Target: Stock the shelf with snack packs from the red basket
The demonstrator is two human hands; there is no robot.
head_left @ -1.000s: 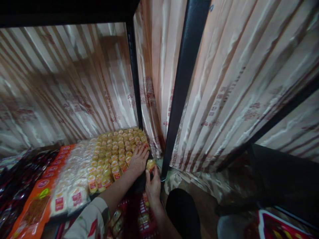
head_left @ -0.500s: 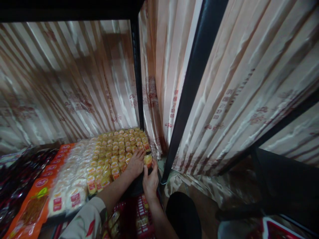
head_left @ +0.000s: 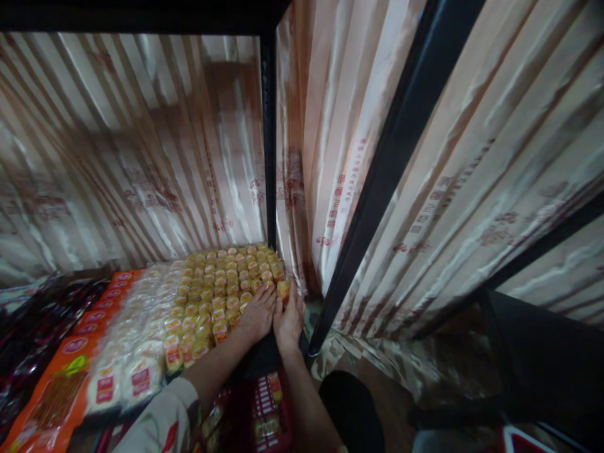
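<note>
Rows of small yellow wrapped snack packs stand side by side on the dark shelf. At the right end of the rows, my right hand grips one yellow pack between thumb and fingers, at the shelf corner. My left hand lies against the front packs just left of it, fingers stretched out and touching their tops; it holds nothing that I can see. Below my forearms is a red plastic basket with more yellow packs inside.
Left of the yellow packs lie white wrapped packs, orange packets and dark shiny packets. Black metal posts frame the shelf. Pleated printed curtains hang behind and to the right.
My right hand has moved the yellow pack forward and up, against the end of the rows. My left hand stays beside it. The view has shifted slightly.
</note>
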